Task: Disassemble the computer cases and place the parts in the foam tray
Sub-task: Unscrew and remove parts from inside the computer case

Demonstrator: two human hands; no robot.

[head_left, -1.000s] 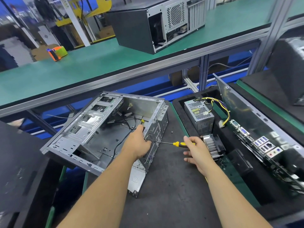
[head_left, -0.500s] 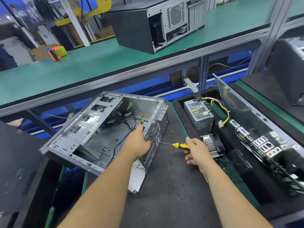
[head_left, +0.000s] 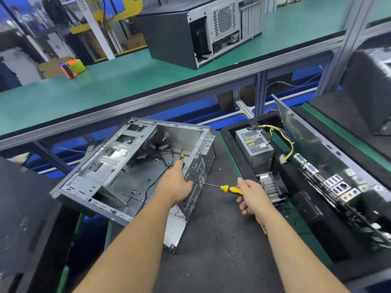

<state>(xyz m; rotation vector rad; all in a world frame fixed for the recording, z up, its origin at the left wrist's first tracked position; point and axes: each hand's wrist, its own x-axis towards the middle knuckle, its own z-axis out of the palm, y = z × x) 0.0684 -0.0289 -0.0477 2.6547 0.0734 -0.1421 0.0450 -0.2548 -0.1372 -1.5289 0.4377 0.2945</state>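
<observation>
An open grey computer case (head_left: 118, 166) lies on its side on the dark mat, its inside almost bare apart from black cables. My left hand (head_left: 175, 182) grips the case's rear panel near the fan grille. My right hand (head_left: 251, 197) holds a yellow-handled screwdriver (head_left: 229, 189) level, its tip touching the rear panel just right of my left hand. The black foam tray (head_left: 234, 149) on the right holds a power supply (head_left: 254, 146), a finned heatsink (head_left: 271, 189) and a motherboard (head_left: 330, 182).
A metal side panel (head_left: 300, 132) leans upright in the tray behind the motherboard. A second computer case (head_left: 196, 30) sits on the green upper shelf (head_left: 84, 96), with an orange and green object (head_left: 72, 67) at its left. A loose screw (head_left: 220, 170) lies on the mat.
My right hand has shifted slightly left and down along the screwdriver handle, closing more firmly on it. My left hand and the case have stayed put.
</observation>
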